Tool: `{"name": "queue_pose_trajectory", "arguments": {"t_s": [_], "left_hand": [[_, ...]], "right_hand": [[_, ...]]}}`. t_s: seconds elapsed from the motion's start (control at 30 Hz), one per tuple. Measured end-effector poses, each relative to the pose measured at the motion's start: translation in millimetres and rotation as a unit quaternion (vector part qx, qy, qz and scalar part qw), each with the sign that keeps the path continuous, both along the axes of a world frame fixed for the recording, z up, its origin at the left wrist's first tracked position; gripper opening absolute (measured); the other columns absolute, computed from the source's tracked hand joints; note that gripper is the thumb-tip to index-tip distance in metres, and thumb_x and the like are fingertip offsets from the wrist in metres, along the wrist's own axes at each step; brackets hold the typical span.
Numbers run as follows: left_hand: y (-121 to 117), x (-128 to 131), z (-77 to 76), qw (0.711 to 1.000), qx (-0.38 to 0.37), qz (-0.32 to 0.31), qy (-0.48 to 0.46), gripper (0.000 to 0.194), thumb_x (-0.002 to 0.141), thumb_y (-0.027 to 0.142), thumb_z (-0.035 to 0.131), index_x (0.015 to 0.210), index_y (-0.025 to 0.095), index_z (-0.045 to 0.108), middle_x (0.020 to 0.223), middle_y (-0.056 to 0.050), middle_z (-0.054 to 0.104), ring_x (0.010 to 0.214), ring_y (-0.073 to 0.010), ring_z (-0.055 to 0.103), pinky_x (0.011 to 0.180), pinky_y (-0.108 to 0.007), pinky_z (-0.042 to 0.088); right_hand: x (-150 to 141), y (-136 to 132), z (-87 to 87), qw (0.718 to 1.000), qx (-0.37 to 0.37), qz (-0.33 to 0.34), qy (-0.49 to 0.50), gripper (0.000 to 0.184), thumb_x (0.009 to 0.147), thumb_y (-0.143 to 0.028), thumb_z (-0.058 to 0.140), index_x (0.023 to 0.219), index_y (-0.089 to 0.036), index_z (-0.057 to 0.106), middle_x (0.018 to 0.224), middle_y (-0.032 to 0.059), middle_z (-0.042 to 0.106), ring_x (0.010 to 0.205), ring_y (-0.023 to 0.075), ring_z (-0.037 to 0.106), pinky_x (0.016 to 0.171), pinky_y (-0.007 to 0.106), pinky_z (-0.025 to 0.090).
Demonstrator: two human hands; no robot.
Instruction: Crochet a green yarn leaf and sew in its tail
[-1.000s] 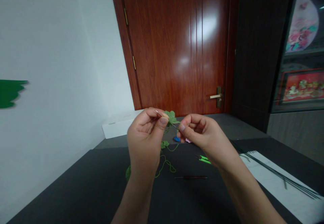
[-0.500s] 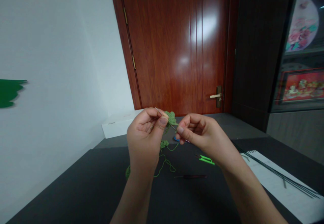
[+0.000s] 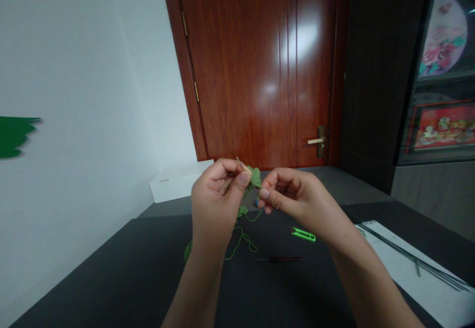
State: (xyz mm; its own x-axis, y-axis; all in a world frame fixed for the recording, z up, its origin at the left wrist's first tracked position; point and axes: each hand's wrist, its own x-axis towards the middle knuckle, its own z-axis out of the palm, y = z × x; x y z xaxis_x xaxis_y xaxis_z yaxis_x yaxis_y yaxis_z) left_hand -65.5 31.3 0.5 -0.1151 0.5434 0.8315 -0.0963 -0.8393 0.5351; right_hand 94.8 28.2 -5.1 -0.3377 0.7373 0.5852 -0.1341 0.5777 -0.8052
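My left hand [image 3: 218,202] pinches a small green crocheted piece [image 3: 255,175] between thumb and forefinger, above the table. A thin metal rod [image 3: 239,162] slants past that pinch; whether it is a wire or a needle I cannot tell. At its lower end, my right hand [image 3: 287,192] is closed, thumb against fingers, close beside the crocheted piece. Below the hands lies another green crocheted piece [image 3: 243,211] with a loose strand of yarn [image 3: 243,236]. The green yarn ball [image 3: 187,251] is mostly hidden by my left wrist.
Green thread snips [image 3: 304,234] and a dark crochet hook [image 3: 280,259] lie on the black table [image 3: 111,278]. At right, long dark wires [image 3: 415,256] rest across a notepad [image 3: 426,293]. A white box [image 3: 174,182] stands at back left, before a wooden door [image 3: 252,70].
My left hand has shifted slightly right with the crocheted piece and rod, bringing it closer to my right hand. The right hand has barely moved.
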Motion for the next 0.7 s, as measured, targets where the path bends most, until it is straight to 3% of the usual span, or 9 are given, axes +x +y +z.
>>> {"name": "queue_pose_trajectory", "arguments": {"t_s": [0.33,0.7], "left_hand": [[-0.1,3.0,2.7,0.999,-0.040,0.017,-0.009,0.011,0.083,0.012,0.074,0.076,0.019,0.068,0.076,-0.002,0.069,0.072,-0.0136,0.066,0.069,-0.024,0.054],[1.9,3.5,0.4,0.999,-0.035,0.026,-0.026,0.011,0.085,0.013,0.074,0.078,0.018,0.068,0.077,-0.001,0.069,0.074,-0.0127,0.065,0.070,-0.023,0.053]], "right_hand": [[-1.5,7.5,1.0,0.998,-0.040,0.035,0.016,0.031,0.083,-0.045,0.080,0.079,-0.018,0.065,0.070,-0.0001,0.073,0.060,0.0103,0.066,0.060,0.023,0.051],[-7.1,9.4,-0.8,0.990,-0.098,0.066,0.076,0.031,0.078,-0.042,0.084,0.075,-0.016,0.068,0.070,0.0011,0.073,0.060,0.0098,0.064,0.062,0.024,0.051]]}}
